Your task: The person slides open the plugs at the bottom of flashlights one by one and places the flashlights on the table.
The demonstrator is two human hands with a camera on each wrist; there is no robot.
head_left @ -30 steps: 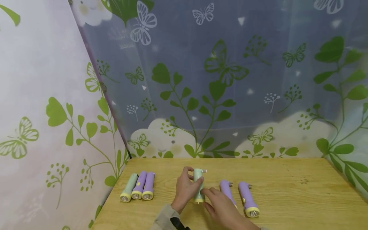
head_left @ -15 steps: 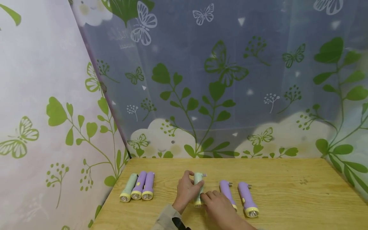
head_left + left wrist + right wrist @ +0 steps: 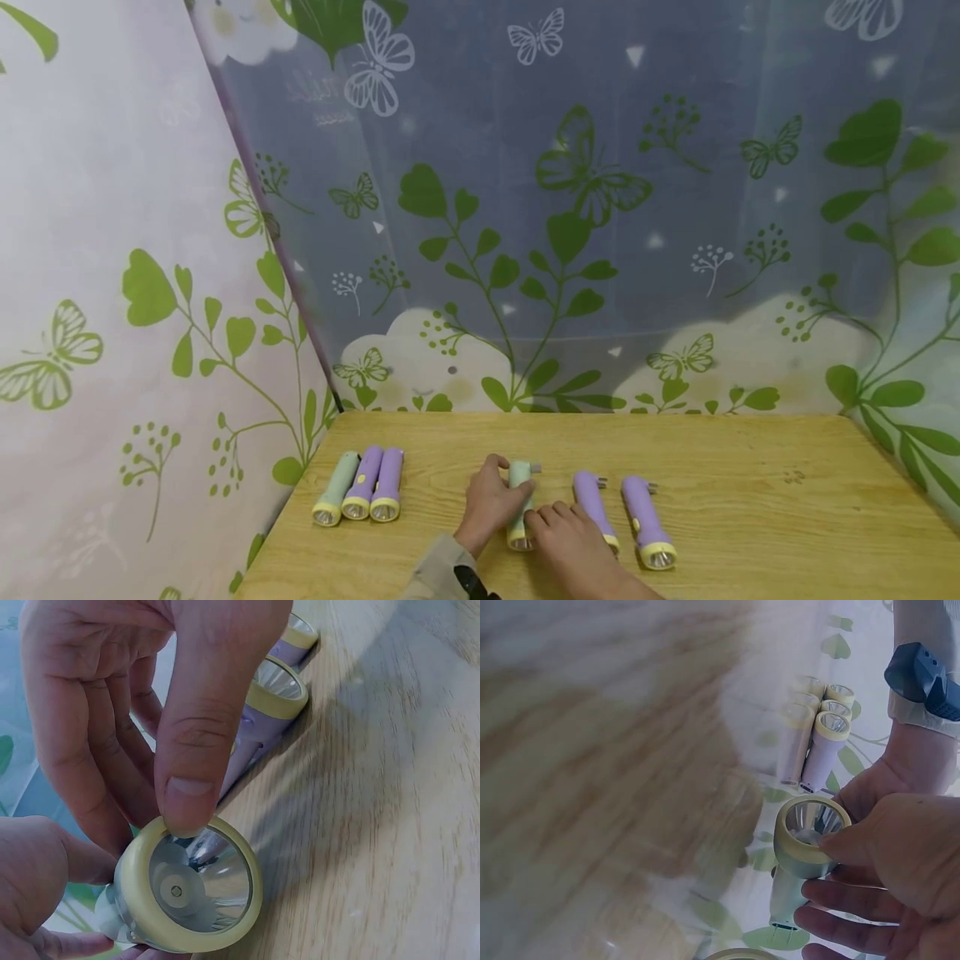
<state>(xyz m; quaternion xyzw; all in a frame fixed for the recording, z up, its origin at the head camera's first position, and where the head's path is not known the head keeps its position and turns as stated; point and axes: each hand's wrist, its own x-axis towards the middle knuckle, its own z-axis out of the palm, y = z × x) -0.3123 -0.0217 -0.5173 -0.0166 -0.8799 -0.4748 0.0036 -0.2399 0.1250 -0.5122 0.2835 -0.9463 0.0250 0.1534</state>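
Observation:
Near the middle of the table's front, my left hand [image 3: 491, 504] grips a mint-green flashlight [image 3: 519, 475] around its body. Two metal plug prongs [image 3: 535, 467] stick out sideways from its far end. The flashlight's yellow-rimmed head faces toward me. My right hand [image 3: 573, 542] holds the flashlight by this head end. In the left wrist view, the right thumb [image 3: 191, 795] presses on the yellow rim [image 3: 142, 900], and the clear lens with its silver reflector is exposed. The right wrist view shows the same thumb at the lens [image 3: 810, 817], with prongs pointing down at the other end.
Right of the hands lie two purple flashlights, a nearer one [image 3: 592, 500] partly behind my right hand and another [image 3: 645, 517], both with prongs out. At left, a green flashlight [image 3: 341, 483] and two purple flashlights [image 3: 375, 483] lie side by side. Patterned cloth [image 3: 480, 250] stands behind the table.
Both hands have drawn the green flashlight a little toward me, and more of its lens shows. The other flashlights have stayed in place.

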